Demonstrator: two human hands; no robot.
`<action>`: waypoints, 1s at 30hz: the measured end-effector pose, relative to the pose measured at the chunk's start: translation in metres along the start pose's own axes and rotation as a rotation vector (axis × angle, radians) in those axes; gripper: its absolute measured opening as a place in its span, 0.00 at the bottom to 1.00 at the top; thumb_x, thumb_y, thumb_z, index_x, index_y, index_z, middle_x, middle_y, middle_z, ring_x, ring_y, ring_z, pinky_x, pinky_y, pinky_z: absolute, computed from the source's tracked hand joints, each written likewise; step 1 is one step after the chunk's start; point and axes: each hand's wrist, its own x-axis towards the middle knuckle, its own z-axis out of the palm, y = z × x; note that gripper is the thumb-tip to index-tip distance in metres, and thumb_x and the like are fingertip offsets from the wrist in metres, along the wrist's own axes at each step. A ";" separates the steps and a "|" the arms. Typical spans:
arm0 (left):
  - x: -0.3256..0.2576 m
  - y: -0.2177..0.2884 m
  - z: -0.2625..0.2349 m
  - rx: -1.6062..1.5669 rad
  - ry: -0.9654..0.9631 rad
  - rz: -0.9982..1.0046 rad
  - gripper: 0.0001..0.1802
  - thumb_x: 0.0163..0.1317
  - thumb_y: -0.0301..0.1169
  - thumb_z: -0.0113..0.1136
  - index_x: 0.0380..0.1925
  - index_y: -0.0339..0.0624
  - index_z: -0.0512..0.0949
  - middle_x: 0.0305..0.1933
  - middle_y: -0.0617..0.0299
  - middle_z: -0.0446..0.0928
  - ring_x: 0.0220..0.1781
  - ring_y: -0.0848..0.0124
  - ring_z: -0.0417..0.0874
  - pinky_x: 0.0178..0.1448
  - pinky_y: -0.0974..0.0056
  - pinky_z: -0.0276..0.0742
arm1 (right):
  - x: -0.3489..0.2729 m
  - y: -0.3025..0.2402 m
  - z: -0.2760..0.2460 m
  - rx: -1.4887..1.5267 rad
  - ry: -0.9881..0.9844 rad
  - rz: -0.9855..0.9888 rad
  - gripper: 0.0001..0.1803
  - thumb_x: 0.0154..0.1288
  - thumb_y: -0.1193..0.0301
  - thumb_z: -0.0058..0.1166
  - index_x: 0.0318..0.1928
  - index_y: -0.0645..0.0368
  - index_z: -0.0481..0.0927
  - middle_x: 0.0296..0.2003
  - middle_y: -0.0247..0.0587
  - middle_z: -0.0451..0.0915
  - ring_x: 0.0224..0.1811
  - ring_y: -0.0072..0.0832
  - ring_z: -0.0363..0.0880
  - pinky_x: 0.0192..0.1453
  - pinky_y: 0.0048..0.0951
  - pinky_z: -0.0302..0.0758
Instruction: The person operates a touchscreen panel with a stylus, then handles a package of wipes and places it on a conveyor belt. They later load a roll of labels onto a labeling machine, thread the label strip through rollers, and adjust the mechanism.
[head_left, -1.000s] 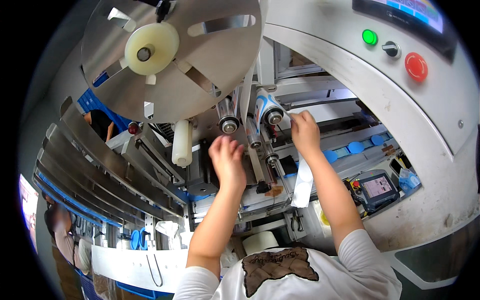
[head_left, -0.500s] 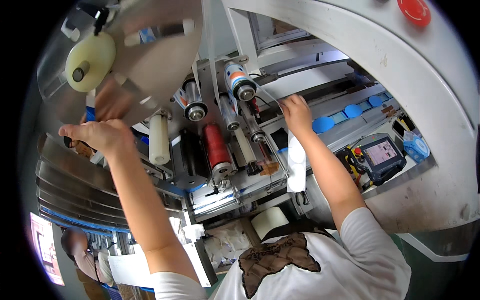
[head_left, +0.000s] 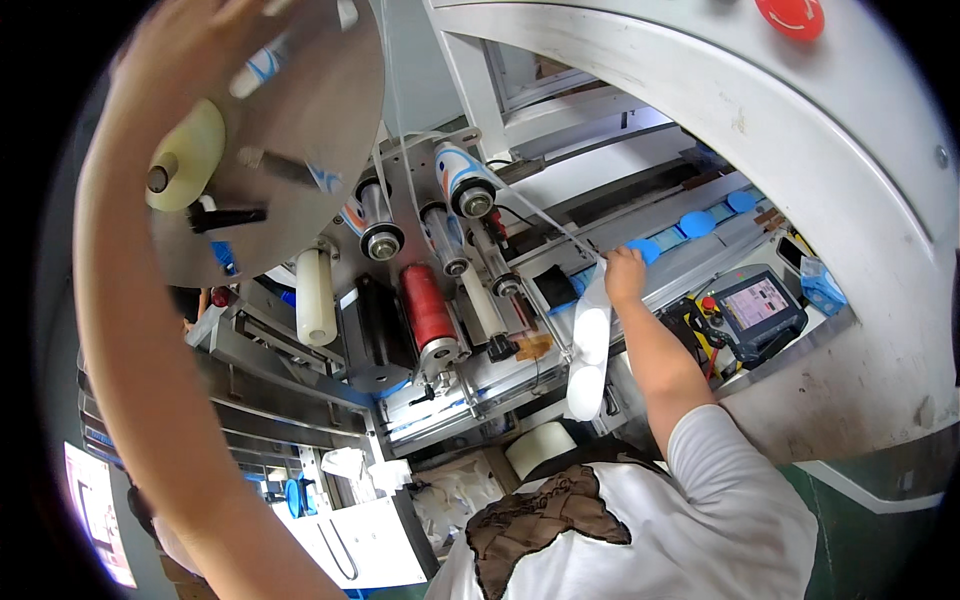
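Observation:
My right hand (head_left: pixel 625 277) pinches a thin label strip (head_left: pixel 589 345), white with round labels, whose tail hangs below the fingers. From the hand, the strip runs taut up to a printed roller (head_left: pixel 461 172). My left arm arches up the left side, and my left hand (head_left: pixel 190 60) is over the upper part of a large metal disc (head_left: pixel 325 110). That hand is smeared by motion, so its fingers cannot be made out. The disc carries a cream hub (head_left: pixel 196 150) and a black lever (head_left: pixel 232 217).
A red roller (head_left: pixel 426 305), a black block (head_left: pixel 378 340) and a cream roller (head_left: pixel 316 300) sit below the disc. Blue round pieces (head_left: pixel 697 223) lie along a conveyor at right. Beside it are a control panel with a screen (head_left: pixel 757 305) and a red emergency button (head_left: pixel 793 15).
My left hand has swept up from the disc's lower edge to its top, and the disc appears turned. The right hand has drawn the strip down and rightward. The view has shifted slightly.

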 end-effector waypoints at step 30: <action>-0.187 0.400 0.026 -2.259 -0.370 -1.005 0.37 0.61 0.28 0.58 0.65 0.31 0.49 0.68 0.44 0.55 0.69 0.61 0.58 0.67 0.64 0.57 | -0.033 -0.104 -0.072 0.438 0.113 -0.239 0.23 0.54 0.76 0.49 0.53 0.47 0.76 0.35 0.37 0.70 0.39 0.40 0.69 0.40 0.38 0.70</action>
